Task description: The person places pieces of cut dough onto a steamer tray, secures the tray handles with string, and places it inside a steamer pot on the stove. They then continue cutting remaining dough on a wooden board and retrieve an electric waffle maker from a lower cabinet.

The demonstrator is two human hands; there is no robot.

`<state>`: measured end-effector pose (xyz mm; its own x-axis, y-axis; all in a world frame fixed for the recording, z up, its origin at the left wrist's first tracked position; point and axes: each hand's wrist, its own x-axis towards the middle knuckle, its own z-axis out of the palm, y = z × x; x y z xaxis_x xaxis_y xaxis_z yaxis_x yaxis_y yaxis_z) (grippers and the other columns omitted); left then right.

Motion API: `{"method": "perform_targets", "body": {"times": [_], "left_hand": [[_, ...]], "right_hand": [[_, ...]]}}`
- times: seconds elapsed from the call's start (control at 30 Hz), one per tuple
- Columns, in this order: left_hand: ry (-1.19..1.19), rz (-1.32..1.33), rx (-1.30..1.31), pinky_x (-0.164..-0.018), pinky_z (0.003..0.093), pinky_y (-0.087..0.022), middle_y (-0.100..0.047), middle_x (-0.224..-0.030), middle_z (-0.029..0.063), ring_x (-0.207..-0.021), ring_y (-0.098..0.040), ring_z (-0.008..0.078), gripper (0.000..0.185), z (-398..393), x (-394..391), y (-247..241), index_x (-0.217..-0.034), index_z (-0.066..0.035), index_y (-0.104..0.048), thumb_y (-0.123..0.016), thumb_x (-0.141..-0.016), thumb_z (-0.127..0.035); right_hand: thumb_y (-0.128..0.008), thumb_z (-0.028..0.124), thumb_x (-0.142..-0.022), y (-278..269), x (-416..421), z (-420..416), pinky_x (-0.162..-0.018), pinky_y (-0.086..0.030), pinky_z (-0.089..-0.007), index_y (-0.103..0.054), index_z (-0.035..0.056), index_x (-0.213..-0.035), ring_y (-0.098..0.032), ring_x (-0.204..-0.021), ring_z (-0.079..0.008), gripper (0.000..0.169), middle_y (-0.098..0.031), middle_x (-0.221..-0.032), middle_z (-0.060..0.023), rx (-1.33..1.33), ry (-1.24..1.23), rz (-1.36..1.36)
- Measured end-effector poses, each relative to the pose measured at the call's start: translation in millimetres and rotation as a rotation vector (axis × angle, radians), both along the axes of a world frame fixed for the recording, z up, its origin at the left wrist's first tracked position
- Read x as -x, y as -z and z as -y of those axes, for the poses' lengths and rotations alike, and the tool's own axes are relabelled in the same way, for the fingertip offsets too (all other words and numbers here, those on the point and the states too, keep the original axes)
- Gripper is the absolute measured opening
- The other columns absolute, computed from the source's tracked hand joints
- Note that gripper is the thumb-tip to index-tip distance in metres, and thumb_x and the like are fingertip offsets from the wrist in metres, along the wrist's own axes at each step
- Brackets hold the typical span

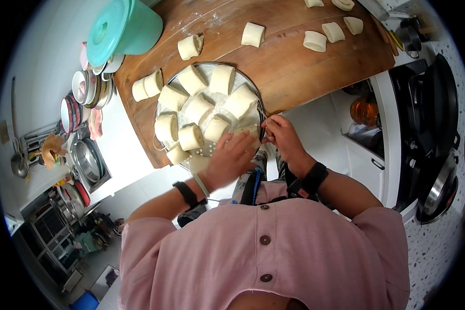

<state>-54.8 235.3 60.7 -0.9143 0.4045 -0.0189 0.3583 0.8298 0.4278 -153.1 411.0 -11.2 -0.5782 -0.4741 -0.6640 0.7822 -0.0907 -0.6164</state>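
Observation:
A round metal steamer tray (259,87) with a pale mesh liner (211,71) stands at the front edge of the wooden board, holding several cut dough rolls (199,109). My left hand (232,157), slightly blurred, reaches over the tray's near right part. Its fingers are stretched out over a dough roll (246,131) and partly cover it; whether they press on it is unclear. At the right rim, my right hand (285,135) pinches a thin cord (261,111) attached to the tray. Another loop of cord (155,144) hangs at the left rim.
More dough rolls (252,35) lie across the floured wooden board (294,73). A lidded turquoise bucket (143,31) stands at the back left, near stacked bowls (85,87). To the right are a black stove (410,116) and a wok (441,97). Metal basins (88,161) sit left.

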Motion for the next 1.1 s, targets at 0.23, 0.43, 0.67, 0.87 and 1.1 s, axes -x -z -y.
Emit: {"method": "perform_targets", "body": {"times": [0.23,0.43,0.67,0.87,1.1], "left_hand": [[-0.223,0.044,0.134,-0.111,0.0534,-0.025,-0.044,-0.143,0.013,-0.138,-0.037,0.0309,0.026,-31,-23,25,-0.11,-0.011,-0.062,-0.059,-0.085,-0.013],[-0.291,-0.028,0.073,-0.11,0.0569,-0.026,-0.044,-0.144,0.015,-0.138,-0.038,0.0325,0.024,-32,-17,24,-0.106,-0.013,-0.062,-0.059,-0.082,-0.013],[-0.224,0.012,0.093,-0.11,0.0598,-0.025,-0.038,-0.148,0.0166,-0.14,-0.034,0.0343,0.031,-51,-21,24,-0.108,-0.016,-0.06,-0.061,-0.077,-0.009],[-0.253,-0.002,0.112,-0.111,0.0598,-0.025,-0.037,-0.15,0.0171,-0.14,-0.033,0.036,0.033,-60,-13,22,-0.109,-0.016,-0.061,-0.061,-0.078,-0.008],[-0.306,-0.007,0.185,-0.112,0.0574,-0.025,-0.038,-0.148,0.0133,-0.139,-0.035,0.0322,0.033,-67,-6,22,-0.114,-0.018,-0.062,-0.063,-0.081,-0.014]], "right_hand": [[-0.049,0.02,-0.1,-7,-2,4,-0.054,-0.043,-0.0261,-0.058,0.0038,-0.089,-0.039,-0.054,-0.0066,0.021,-0.042,-0.063,0.0037,0.022,-0.012,0.041],[-0.05,0.018,-0.099,-8,2,4,-0.052,-0.039,-0.0263,-0.056,0.0051,-0.088,-0.039,-0.054,-0.0063,0.018,-0.042,-0.065,0.0044,0.085,0.014,0.117],[-0.053,0.016,-0.097,-9,6,4,-0.051,-0.037,-0.0254,-0.055,0.0055,-0.087,-0.039,-0.053,-0.0064,0.015,-0.045,-0.066,0.0043,0.079,0.07,0.126],[-0.055,0.016,-0.096,-21,9,2,-0.051,-0.036,-0.0249,-0.056,0.006,-0.086,-0.041,-0.055,-0.0062,0.014,-0.046,-0.066,0.0043,0.128,0.102,0.132],[-0.055,0.015,-0.095,-16,23,-14,-0.052,-0.039,-0.0245,-0.057,0.0049,-0.086,-0.041,-0.055,-0.0067,0.013,-0.046,-0.067,0.0035,0.095,0.042,0.092]]}}
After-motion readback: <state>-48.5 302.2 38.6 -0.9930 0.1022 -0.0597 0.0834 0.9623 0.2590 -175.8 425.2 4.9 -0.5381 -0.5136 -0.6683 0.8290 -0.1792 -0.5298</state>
